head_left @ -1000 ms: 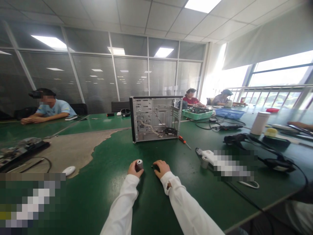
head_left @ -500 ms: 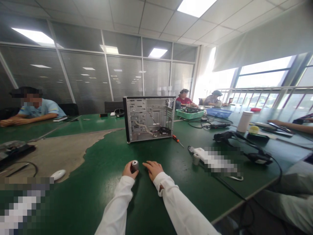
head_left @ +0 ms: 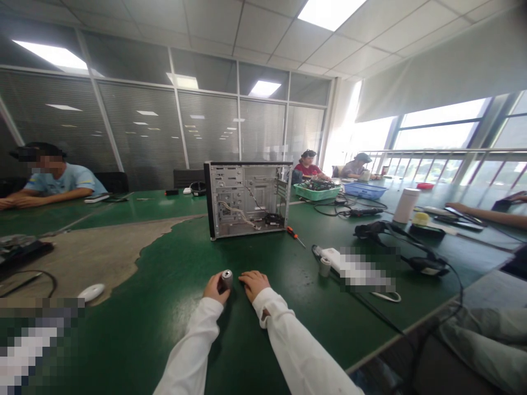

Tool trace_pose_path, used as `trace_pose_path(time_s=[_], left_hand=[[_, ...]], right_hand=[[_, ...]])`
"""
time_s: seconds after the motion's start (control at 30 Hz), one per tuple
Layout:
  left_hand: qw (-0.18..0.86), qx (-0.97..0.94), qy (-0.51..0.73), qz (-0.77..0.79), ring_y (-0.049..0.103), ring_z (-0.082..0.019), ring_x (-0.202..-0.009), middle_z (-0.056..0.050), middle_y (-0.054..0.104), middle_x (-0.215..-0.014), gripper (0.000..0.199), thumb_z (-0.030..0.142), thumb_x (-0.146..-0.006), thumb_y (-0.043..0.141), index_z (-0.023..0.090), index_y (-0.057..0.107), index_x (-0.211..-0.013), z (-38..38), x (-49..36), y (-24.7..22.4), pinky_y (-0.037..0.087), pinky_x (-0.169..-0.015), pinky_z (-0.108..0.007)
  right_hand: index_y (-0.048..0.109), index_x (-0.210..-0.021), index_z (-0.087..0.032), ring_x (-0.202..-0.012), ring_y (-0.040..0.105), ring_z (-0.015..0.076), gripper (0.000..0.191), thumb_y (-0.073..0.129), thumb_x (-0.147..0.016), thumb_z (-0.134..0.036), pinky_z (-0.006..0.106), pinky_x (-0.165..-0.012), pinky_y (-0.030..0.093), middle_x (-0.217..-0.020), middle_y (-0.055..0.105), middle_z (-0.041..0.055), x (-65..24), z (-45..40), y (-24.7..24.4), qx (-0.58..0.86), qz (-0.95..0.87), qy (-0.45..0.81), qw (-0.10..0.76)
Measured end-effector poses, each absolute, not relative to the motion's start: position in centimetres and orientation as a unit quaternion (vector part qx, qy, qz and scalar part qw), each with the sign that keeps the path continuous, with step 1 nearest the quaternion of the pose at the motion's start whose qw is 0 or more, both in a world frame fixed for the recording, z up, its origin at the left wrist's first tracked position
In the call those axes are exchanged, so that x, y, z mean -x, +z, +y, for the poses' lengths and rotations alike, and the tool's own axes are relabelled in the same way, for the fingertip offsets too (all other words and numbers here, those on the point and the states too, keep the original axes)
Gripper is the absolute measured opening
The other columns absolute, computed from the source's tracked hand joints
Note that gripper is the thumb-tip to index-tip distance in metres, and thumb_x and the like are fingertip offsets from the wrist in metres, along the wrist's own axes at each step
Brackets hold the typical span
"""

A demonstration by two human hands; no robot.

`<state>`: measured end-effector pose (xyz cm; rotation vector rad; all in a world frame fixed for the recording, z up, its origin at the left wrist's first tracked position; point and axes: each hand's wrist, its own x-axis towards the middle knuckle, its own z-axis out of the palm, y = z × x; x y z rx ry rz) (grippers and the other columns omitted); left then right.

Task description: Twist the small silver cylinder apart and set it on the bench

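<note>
My left hand (head_left: 214, 289) grips a small silver metal can (head_left: 226, 280) upright on the green table top (head_left: 173, 323), its dark top showing. My right hand (head_left: 254, 285) lies palm down just to the right, holding nothing visible, with a white sleeve behind it. Straight ahead stands an open computer case (head_left: 247, 200), its metal interior and cables showing. An orange-handled screwdriver (head_left: 293, 236) lies by the case's right corner, well beyond both hands.
A white power strip (head_left: 329, 255), partly blurred, and black headphones (head_left: 424, 266) lie to the right. A green tray (head_left: 317, 192) and a blue tray (head_left: 365, 190) stand farther back. A white mouse (head_left: 91, 292) lies left. Several co-workers (head_left: 53, 184) sit around the table.
The view has swung, shifting the table scene left and farther away. My right hand has moved left, and the dark object under its fingers earlier no longer shows. The can stays in my left hand.
</note>
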<state>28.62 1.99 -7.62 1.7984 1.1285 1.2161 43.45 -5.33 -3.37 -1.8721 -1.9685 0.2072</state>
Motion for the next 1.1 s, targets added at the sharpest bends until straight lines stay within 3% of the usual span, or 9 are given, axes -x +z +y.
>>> trace_pose_path(time_s=[0.57, 1.1], left_hand=[[0.433, -0.683, 0.437, 0.393, 0.059, -0.019, -0.081, -0.006, 0.058, -0.087, 0.037, 0.01, -0.051, 0.058, 0.014, 0.055, -0.088, -0.3, -29.2, -6.3, 0.051, -0.07, -0.031], [0.489, -0.699, 0.402, 0.332, 0.061, -0.018, -0.074, -0.005, 0.064, -0.078, 0.027, 0.017, -0.056, 0.059, 0.015, 0.056, -0.083, -0.7, -29.4, -6.0, 0.048, -0.073, -0.034]], right_hand=[[0.061, -0.084, -0.031, -0.094, 0.045, 0.0174, 0.026, 0.047, -0.068, -0.016, 0.029, -0.075, 0.035, -0.096, 0.056, -0.0007, -44.9, -4.8, -3.8, 0.714, -0.659, 0.075, 0.223], [0.059, -0.085, -0.021, -0.086, 0.049, 0.0176, 0.024, 0.047, -0.065, -0.013, 0.027, -0.074, 0.037, -0.088, 0.057, 0.0049, -45.7, -4.8, -4.6, 0.713, -0.629, 0.07, 0.304]])
